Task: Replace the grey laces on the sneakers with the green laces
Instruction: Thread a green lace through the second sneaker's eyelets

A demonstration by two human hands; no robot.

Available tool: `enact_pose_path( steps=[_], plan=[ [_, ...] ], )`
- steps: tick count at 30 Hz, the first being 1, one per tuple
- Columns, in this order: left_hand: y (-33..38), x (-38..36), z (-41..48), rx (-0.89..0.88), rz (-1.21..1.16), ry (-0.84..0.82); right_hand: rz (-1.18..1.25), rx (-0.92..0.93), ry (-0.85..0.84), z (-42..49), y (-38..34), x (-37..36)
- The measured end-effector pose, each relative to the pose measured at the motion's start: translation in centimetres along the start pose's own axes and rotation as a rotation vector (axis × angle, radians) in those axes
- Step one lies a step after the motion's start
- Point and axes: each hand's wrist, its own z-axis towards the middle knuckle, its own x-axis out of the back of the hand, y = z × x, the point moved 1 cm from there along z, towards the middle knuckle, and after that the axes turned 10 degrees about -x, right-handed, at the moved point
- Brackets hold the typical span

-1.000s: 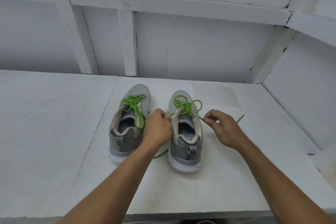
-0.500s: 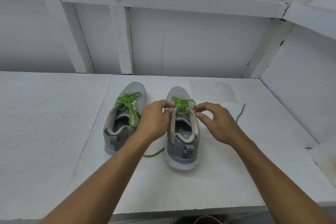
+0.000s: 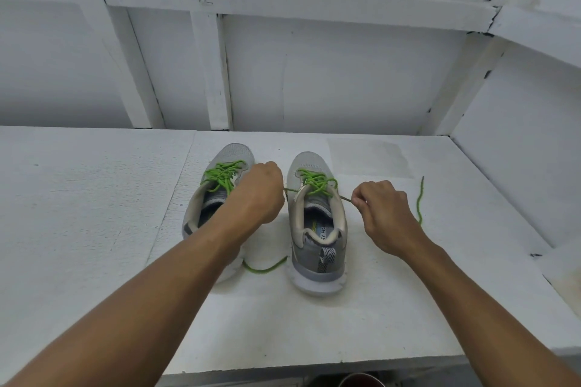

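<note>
Grey sneakers (image 3: 316,229) carry green laces (image 3: 316,182) on a white table (image 3: 94,214).

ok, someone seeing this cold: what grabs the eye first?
The bright green laces pop against the white table: the left sneaker and right sneaker, side by side with toes pointing away, both wear them. Then the hands: the left hand and right hand each hold a strand of the right sneaker's lace, pulled out to either side.
</note>
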Motion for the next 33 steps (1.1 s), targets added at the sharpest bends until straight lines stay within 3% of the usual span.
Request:
enact_pose_path(
  steps=[8,15,20,26,33],
  plan=[
    [-0.5,1.0,0.0,-0.026,0.119,-0.016,0.061,-0.024,-0.032,-0.8,0.5,-0.8],
    [1.1,0.9,0.1,-0.311,-0.061,-0.045,0.225,0.030,0.003,0.2,-1.6,1.0],
    [0.2,0.4,0.5,-0.304,-0.064,-0.007,0.220,0.048,-0.015,0.6,-1.7,0.7],
    [-0.7,0.4,0.5,-0.299,-0.017,-0.025,0.003,0.089,0.014,0.6,-1.9,0.6],
    [0.2,0.2,-1.1,-0.292,-0.148,0.126,0.308,-0.061,-0.061,0.1,-2.1,1.0]
  ],
)
